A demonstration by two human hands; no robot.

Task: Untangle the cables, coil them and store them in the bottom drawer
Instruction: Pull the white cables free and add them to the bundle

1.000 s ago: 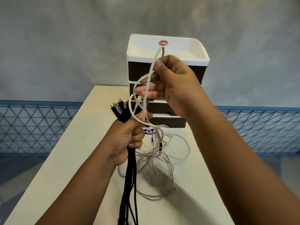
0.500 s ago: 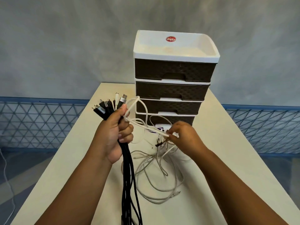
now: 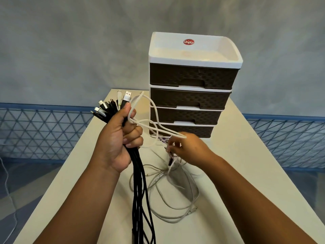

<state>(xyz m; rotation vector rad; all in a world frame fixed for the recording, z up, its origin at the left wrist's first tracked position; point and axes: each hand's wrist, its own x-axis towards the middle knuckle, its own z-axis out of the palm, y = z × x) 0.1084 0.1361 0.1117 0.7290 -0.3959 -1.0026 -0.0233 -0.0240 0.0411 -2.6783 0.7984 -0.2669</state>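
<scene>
Table (image 3: 246, 155), smooth cream top; drawer unit (image 3: 191, 95) at far edge, white frame, four brown woven-texture fronts, bottom drawer (image 3: 195, 132) closed. Left hand (image 3: 119, 138) fisted round black cables (image 3: 140, 191), plugs fanned upward. White cables (image 3: 175, 196) tangled mid-table; right hand (image 3: 190, 150) pinches white loop (image 3: 149, 120).

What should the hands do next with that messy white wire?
Probably the right hand should draw the looped white cable clear of the grey cable tangle on the table, since the left hand already grips the bundle of black cables by their plugs.
</scene>
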